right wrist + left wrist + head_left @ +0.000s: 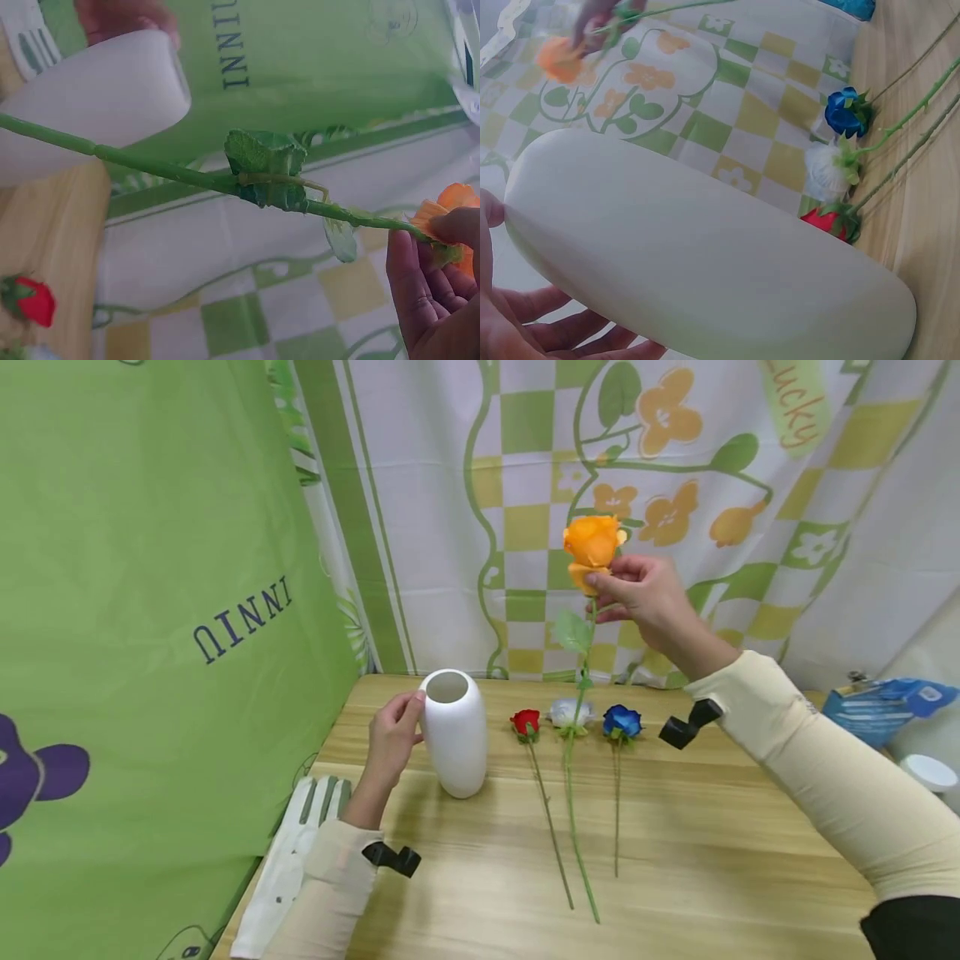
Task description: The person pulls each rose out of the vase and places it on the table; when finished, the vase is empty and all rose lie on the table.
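Observation:
A tall white vase (461,743) stands upright on the wooden table, its round mouth facing up. My left hand (393,735) holds it near the rim, the thumb on the near side; in the left wrist view its fingers (577,330) reach around the vase's side. Raised to the right, my right hand (648,597) pinches an orange rose (592,543) just under the bloom. Its green leafy stem (172,174) hangs down; in the head view the lower part overlaps a white rose (572,713). A red rose (525,722) and a blue rose (622,721) lie on either side.
Left of the vase, a white slotted piece (288,852) lies at the table (705,860) edge. A blue-and-white package (873,710) and a white round lid (928,772) sit at right. A patterned curtain (525,518) hangs behind, a green cloth (150,527) at left.

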The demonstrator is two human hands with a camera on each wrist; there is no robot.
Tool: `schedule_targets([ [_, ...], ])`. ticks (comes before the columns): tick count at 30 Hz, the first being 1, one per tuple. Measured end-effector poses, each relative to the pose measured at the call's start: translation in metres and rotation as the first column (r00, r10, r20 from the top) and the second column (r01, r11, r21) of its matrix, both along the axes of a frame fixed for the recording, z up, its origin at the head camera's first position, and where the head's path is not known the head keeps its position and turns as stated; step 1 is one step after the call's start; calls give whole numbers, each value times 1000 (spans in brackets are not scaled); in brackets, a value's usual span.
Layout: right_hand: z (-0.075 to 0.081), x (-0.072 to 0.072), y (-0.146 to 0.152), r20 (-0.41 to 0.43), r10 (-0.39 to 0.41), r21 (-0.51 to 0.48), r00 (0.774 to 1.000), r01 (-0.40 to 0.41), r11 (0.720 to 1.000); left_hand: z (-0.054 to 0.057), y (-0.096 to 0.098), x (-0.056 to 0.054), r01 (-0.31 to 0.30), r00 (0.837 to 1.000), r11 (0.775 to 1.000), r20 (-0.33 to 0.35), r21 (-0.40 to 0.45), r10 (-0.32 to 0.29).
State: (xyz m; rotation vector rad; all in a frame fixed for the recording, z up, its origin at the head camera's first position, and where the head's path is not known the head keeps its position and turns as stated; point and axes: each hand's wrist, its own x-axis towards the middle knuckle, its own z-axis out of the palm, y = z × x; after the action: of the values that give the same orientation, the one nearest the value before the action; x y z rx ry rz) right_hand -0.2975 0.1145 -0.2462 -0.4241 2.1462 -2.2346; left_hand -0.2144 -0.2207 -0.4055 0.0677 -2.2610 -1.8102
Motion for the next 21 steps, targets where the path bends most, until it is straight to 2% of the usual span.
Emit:
schedule_targets([
  [5, -21, 1, 25, 95, -51, 120, 994, 40, 992, 0, 0, 1, 1, 1000, 1000, 8, -4, -1],
  [10, -43, 2, 47, 164, -82, 220, 983, 44, 974, 0, 0, -1, 0, 1000, 1000, 6, -7, 1],
  [15, -68, 2, 71, 212, -86, 279, 973, 25, 960, 0, 1, -1, 0, 1000, 1000, -7, -11, 0],
  [21, -95, 3, 95, 312, -99, 350, 945, -18, 937, -1, 0, -1, -6, 1000, 1000, -5, -15, 6],
])
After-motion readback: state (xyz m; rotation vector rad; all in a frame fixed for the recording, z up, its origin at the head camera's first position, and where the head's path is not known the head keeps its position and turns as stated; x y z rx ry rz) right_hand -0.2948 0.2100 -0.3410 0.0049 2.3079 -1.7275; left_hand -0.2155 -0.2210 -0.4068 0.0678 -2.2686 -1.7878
